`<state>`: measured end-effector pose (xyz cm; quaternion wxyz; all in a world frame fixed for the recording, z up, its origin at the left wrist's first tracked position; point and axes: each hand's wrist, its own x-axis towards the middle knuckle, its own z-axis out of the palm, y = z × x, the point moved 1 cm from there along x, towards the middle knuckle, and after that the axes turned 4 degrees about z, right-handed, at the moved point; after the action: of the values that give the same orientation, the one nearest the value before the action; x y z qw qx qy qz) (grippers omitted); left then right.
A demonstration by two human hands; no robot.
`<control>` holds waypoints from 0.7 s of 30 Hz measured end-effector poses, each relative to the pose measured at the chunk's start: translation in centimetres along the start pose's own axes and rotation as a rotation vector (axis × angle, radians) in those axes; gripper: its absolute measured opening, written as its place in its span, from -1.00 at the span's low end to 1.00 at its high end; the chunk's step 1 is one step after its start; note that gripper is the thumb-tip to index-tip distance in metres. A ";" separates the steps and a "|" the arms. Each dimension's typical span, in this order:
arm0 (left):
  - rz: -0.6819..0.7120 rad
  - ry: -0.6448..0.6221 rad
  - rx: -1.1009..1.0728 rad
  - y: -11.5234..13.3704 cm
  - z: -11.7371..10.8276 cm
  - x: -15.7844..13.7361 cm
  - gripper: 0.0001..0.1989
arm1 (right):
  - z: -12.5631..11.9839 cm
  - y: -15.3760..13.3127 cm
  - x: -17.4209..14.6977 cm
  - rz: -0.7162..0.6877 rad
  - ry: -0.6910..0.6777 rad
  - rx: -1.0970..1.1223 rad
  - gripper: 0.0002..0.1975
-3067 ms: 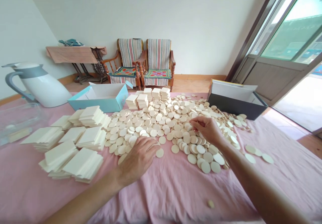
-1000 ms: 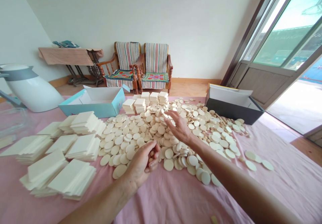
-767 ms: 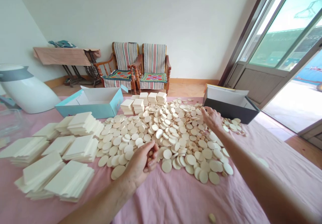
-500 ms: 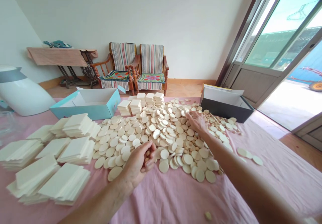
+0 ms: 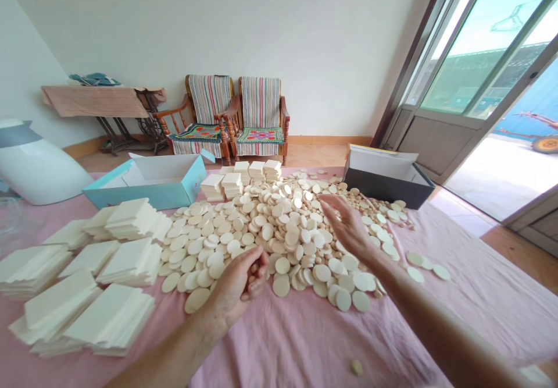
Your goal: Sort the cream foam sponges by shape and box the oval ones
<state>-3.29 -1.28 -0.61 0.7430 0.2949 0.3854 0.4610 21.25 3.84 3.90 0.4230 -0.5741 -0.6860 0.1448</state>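
A broad heap of pale round wooden discs [image 5: 211,242] spreads over the pink cloth in front of me. My left hand [image 5: 239,280] is curled closed at the heap's near edge, with small beige wooden pieces [image 5: 252,269] partly showing between its fingers. Over the right part of the heap, my right hand [image 5: 346,225] has its fingers stretched out, and nothing shows in it. Small wooden pieces [image 5: 370,206] lie among the discs beyond it. At the left stand several stacks of square wooden tiles [image 5: 131,260], and smaller tile stacks [image 5: 233,184] stand behind the heap.
A light-blue open box [image 5: 139,190] stands at the back left and a black open box [image 5: 383,181] at the back right. A white jug [image 5: 39,164] is at the far left. One small piece [image 5: 357,367] lies near the front edge. Two chairs [image 5: 260,120] stand beyond.
My right hand has lifted slightly and drawn back from the heap, its fingers straightening. Some discs beside it have shifted. My left hand stays closed in nearly the same place.
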 end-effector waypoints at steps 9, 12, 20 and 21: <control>-0.027 -0.019 0.020 0.0 0.3 0.1 -0.69 | -13.6 18.3 -9.6 0.396 -0.056 -0.575 -0.35; -0.020 -0.019 0.022 0.0 0.3 0.1 -0.69 | -13.9 19.2 -11.4 0.353 -0.074 -0.522 -0.51; -0.025 0.002 0.018 0.0 0.1 0.2 -0.69 | -13.6 17.8 -10.8 0.475 -0.073 -0.383 -0.67; -0.024 0.000 0.020 0.0 0.1 0.2 -0.68 | -13.8 17.7 -10.4 0.477 -0.008 -0.420 -0.69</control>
<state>-3.15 -1.08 -0.62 0.7454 0.2978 0.3934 0.4482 43.17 -4.33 -4.23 0.2466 -0.7929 -0.5487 0.0972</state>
